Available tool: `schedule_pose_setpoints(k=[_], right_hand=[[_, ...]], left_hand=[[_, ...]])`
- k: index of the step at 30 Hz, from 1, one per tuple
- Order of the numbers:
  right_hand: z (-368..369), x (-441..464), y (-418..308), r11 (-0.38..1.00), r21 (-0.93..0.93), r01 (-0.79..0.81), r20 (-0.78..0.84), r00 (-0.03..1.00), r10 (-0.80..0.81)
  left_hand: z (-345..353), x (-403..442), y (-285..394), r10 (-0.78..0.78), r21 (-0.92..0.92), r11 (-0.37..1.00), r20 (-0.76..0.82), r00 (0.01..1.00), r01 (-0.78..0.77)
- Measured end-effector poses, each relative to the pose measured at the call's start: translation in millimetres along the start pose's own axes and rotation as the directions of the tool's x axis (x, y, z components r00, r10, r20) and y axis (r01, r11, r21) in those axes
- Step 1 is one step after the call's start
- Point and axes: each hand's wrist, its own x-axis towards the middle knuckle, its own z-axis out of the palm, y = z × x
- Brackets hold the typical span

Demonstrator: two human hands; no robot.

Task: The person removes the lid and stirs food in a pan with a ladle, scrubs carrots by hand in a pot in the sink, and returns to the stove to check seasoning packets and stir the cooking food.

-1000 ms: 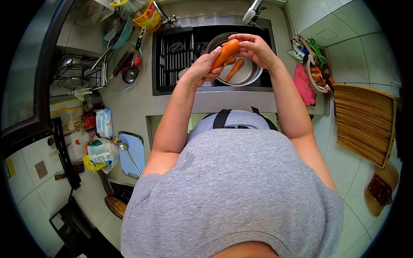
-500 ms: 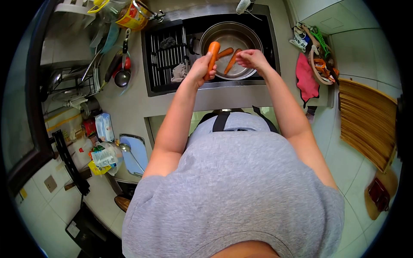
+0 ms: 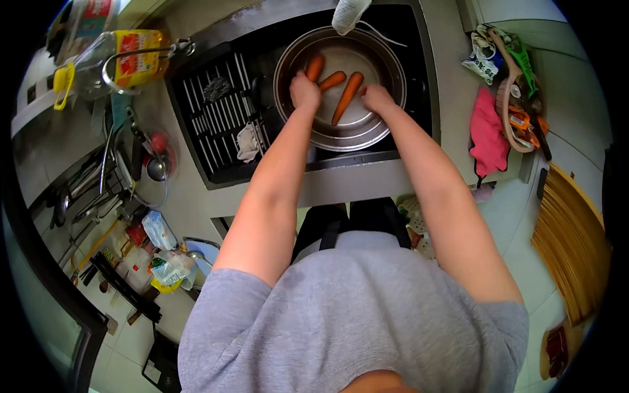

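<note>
In the head view a wide steel pot (image 3: 367, 136) sits in the dark sink (image 3: 419, 124). My left hand (image 3: 306, 93) reaches over the pot's left side with its fingers wrapped round a thick carrot (image 3: 316, 66), held low inside the pot. A short carrot (image 3: 333, 80) lies beside that hand, and a long, slim carrot (image 3: 347, 98) slants across the pot's middle. On the right side of the pot, my right hand (image 3: 378, 99) is closed with its fingers curled down. Whatever those fingers may hold is hidden.
A slatted rack (image 3: 209, 111) with a grey scouring pad (image 3: 216, 88) and a whitish cloth (image 3: 249, 142) covers the sink's left side. A white-covered faucet (image 3: 349, 16) hangs over the pot's far rim. On the right counter lie a pink cloth (image 3: 489, 134) and a basket (image 3: 504, 111).
My left hand has lowered the thick carrot into the pot. The right hand has dropped toward the pot's right side, its fingers more curled. The camera view has shifted and tilted.
</note>
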Motion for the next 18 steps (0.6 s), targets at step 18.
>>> schedule_pose_setpoints(k=[18], right_hand=[[6.3, -4.1, -71.5, 0.181, 0.983, -0.022, -0.026, 0.965, 0.261]], left_hand=[[-4.4, -67.1, 49.1, 0.372, -0.188, 0.926, 0.312, 0.874, -0.327]])
